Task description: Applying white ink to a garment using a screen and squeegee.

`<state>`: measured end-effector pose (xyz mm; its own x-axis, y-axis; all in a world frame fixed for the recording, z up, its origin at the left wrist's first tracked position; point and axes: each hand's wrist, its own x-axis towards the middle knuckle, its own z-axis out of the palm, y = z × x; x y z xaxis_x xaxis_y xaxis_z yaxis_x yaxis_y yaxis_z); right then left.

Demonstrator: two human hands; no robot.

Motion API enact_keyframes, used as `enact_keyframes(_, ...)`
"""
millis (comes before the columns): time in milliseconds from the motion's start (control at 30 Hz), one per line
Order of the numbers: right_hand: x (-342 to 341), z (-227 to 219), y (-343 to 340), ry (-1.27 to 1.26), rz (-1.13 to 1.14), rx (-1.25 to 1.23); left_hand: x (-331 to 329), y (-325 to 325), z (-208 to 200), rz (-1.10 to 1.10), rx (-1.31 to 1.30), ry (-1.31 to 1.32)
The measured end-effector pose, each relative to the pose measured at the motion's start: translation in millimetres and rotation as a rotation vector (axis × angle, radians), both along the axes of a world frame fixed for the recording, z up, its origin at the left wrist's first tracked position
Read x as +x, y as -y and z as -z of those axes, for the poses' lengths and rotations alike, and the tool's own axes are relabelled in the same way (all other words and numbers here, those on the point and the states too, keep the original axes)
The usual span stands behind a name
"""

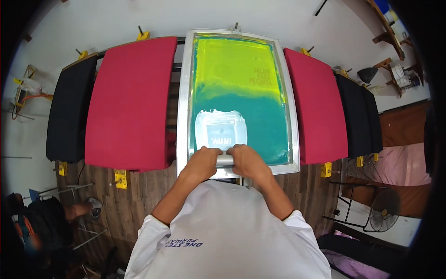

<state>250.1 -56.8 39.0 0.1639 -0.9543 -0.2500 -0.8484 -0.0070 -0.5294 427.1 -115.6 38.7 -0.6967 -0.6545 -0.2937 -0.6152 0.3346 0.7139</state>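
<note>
Both my hands close around the ends of a squeegee with a light grey handle point(225, 160), near the front end of a silk-screen. My left hand point(202, 163) grips its left part and my right hand point(248, 162) its right part, and its blade is hidden below. The screen has a pale metal frame point(184, 104) and a mesh coated yellow-green point(232, 60) at the far end and teal point(267, 125) nearer me. White ink point(201, 128) covers a squarish patch of mesh just beyond my hands. Whatever lies under the screen is hidden.
Pink-red fabric covers the boards to the left point(130, 102) and right point(316, 107). Beyond them are boards with black fabric point(69, 111). Yellow clamps point(121, 179) stick out at board ends. A fan point(384, 209) stands at right; another person's leg point(78, 211) shows at lower left.
</note>
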Motion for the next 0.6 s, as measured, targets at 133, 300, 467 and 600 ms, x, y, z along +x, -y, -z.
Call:
enact_keyframes(133,-13,-7,20,-0.002,-0.089,0.135,-2,20,1,0.085,0.013,0.043)
enact_keyframes(300,-20,-10,54,-0.042,-0.077,0.097,-8,50,8,0.047,-0.065,0.004)
enact_keyframes(467,-23,1,83,-0.088,0.011,0.036,-17,73,10,-0.039,-0.049,-0.016)
enact_keyframes(600,-13,22,52,-0.115,0.027,-0.099,-12,44,31,-0.087,-0.143,-0.114)
